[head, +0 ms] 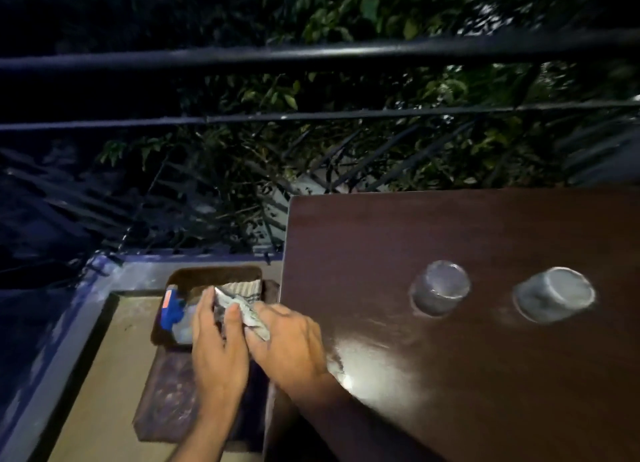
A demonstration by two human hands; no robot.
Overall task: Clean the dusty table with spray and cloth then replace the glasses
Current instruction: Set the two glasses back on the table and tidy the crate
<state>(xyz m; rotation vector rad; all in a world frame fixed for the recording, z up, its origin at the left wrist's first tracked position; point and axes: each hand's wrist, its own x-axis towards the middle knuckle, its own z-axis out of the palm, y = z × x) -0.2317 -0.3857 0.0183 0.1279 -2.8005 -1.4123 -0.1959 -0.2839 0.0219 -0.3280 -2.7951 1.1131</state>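
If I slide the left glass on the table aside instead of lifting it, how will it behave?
The left glass looks short and wide and seems to stand upside down, so it probably won't tip. The table looks glossy, so it would likely slide easily, maybe farther than intended. It looks like glass, so likely fragile; keep it away from the right glass.

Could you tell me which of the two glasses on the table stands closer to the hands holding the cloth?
The left glass, nearer the table's left edge. The other glass stands farther right, away from both hands.
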